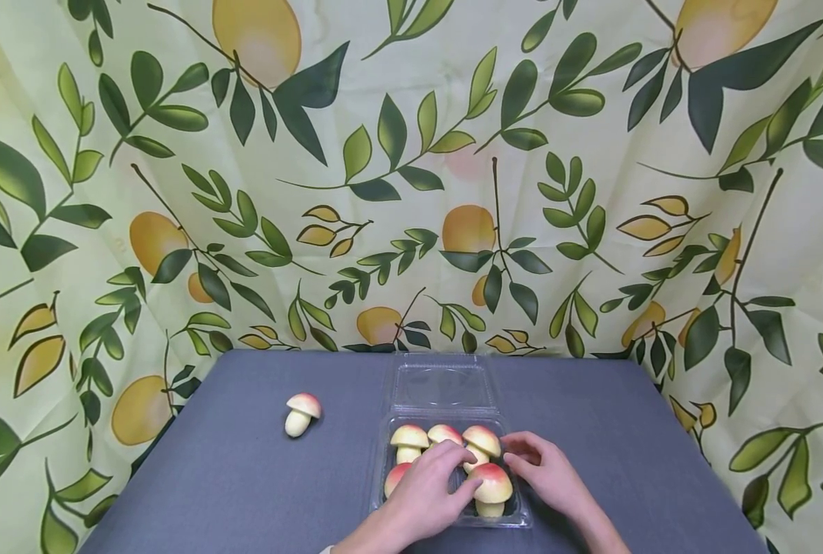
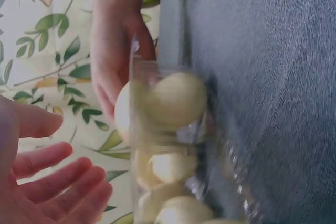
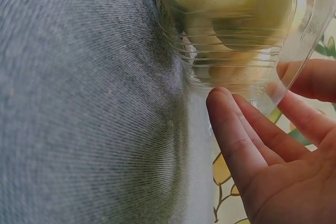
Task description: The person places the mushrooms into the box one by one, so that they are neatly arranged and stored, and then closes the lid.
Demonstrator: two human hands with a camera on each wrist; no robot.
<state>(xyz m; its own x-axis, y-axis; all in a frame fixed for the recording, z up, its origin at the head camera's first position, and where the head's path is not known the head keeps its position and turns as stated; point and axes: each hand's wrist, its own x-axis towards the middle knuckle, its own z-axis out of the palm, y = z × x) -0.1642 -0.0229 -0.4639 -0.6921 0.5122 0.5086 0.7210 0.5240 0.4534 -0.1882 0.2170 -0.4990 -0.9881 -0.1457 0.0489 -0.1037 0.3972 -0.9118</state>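
A clear plastic clamshell box (image 1: 522,519) holds several mushroom-shaped pieces with pale stems and red-tinged caps. Over its front part reaches my left hand (image 1: 428,488), thumb and fingers spread, close to the front right mushroom (image 1: 492,486) and hiding part of the box. In the left wrist view those fingers (image 2: 79,182) are extended with nothing between them. Beside the box's right wall is my right hand (image 1: 550,477), near the back right mushroom (image 1: 481,440). The right wrist view shows its fingers (image 3: 236,129) nearly straight against the clear wall.
A single mushroom-shaped piece (image 1: 302,414) lies on the grey cloth-covered table (image 1: 245,477), left of the box. The box's clear lid (image 1: 444,385) is folded back behind it. Fruit-patterned fabric (image 1: 398,254) hangs around the table's back and sides.
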